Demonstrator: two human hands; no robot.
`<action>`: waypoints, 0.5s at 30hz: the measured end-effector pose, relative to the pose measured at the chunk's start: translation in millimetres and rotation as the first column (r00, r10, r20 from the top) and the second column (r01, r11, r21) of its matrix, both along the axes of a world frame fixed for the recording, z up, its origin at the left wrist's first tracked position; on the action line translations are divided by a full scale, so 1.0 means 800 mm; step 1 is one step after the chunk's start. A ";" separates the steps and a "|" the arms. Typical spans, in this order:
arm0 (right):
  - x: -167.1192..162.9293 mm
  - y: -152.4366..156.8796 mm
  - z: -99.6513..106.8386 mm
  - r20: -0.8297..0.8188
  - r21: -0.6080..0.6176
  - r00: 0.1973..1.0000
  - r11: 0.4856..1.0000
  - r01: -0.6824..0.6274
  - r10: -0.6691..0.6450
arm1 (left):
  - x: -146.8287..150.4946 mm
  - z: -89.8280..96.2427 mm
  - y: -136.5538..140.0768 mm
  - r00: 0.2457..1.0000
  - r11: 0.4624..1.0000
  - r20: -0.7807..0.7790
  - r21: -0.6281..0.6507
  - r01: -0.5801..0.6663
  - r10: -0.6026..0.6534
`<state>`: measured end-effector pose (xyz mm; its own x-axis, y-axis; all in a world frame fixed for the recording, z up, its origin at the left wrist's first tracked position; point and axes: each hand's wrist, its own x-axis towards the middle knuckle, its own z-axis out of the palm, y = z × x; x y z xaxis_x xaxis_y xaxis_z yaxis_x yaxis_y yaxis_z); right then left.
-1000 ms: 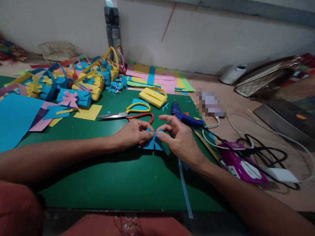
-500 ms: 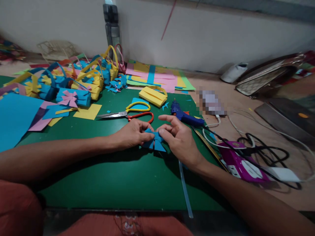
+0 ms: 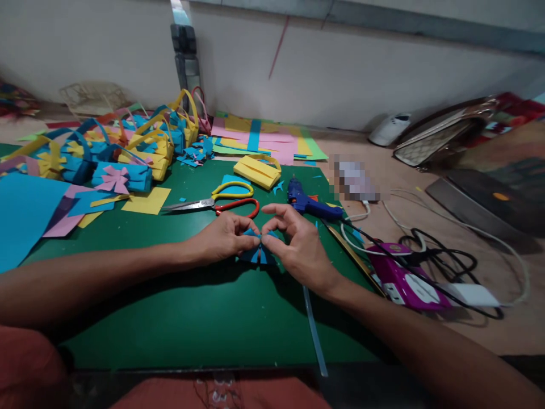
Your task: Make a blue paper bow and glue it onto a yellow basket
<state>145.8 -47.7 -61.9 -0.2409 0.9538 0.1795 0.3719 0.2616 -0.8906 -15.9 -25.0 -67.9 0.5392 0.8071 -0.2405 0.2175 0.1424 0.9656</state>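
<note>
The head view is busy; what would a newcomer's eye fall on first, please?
Probably the bright paper bags at the far left of the green mat. Near the middle, the left hand and right hand hold a blue paper piece. A purple power strip stands out at the right.

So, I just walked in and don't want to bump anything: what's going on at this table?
A person's left hand and right hand pinch a cut blue paper piece over a green mat. Scissors lie beyond the left hand, and a blue glue gun beyond the right. A plain yellow paper bag sits farther back; bow-trimmed paper bags crowd the far left.
</note>
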 end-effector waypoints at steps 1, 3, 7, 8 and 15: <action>0.000 -0.001 0.000 0.004 0.012 1.000 1.000 -0.003 0.003 | 0.000 -0.002 0.000 1.000 1.000 0.009 0.007 0.001 -0.001; 0.000 -0.001 0.000 0.005 0.027 1.000 1.000 -0.001 0.001 | -0.001 -0.004 -0.001 1.000 1.000 0.023 0.013 -0.004 0.004; 0.001 -0.002 -0.004 0.004 0.049 1.000 0.999 0.021 -0.021 | -0.001 -0.005 -0.002 0.999 1.000 0.038 0.008 -0.029 0.028; 0.001 -0.002 -0.004 0.012 0.054 1.000 0.998 0.026 -0.027 | -0.001 -0.004 -0.002 0.999 0.999 0.039 0.008 -0.034 0.034; 0.001 -0.002 -0.006 0.055 0.045 0.997 0.998 0.050 -0.052 | 0.000 -0.007 -0.003 0.998 0.999 0.058 0.050 -0.021 0.018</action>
